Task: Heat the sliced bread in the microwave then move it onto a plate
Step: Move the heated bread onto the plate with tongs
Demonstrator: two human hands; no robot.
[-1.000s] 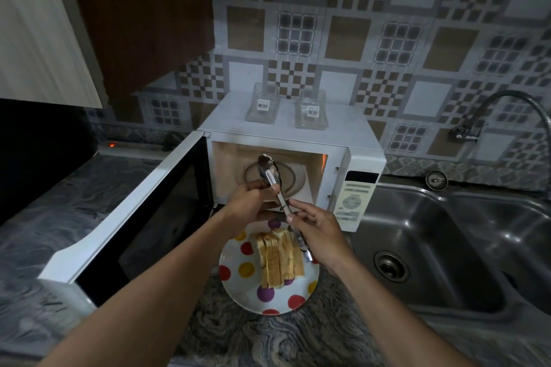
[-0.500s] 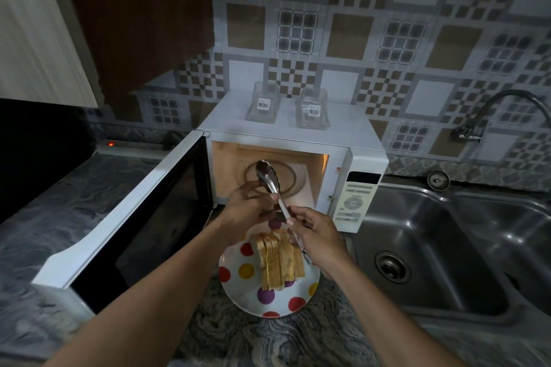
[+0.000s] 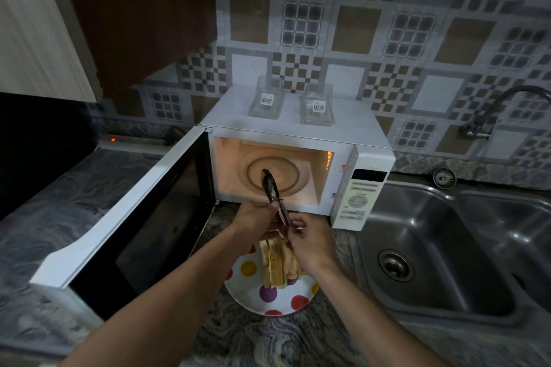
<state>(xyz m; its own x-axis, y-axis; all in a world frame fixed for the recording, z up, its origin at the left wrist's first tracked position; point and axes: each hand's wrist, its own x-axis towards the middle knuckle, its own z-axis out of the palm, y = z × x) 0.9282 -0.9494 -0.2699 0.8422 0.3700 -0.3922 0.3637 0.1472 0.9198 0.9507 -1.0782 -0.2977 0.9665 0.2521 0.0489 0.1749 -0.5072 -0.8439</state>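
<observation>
Several bread slices [image 3: 278, 262] stand side by side on a white plate with coloured dots [image 3: 268, 296], on the counter in front of the microwave [image 3: 298, 131]. The microwave door [image 3: 143, 217] hangs wide open to the left; its lit cavity holds only the glass turntable [image 3: 286, 176]. Metal tongs [image 3: 272, 191] point up toward the cavity, above the bread. My left hand [image 3: 255, 216] grips the tongs at mid-length. My right hand [image 3: 310, 243] pinches their lower end, partly covering the bread.
Two clear glass containers [image 3: 267, 98] with barcode stickers sit on top of the microwave. A steel double sink [image 3: 441, 247] with a tap [image 3: 489, 116] lies to the right. Marbled counter [image 3: 44, 202] runs to the left. A wall cupboard [image 3: 44, 24] hangs at upper left.
The view has dipped slightly, so both hands and the tongs sit lower against the cavity. The tongs' tip has closed. The bread and plate have not moved.
</observation>
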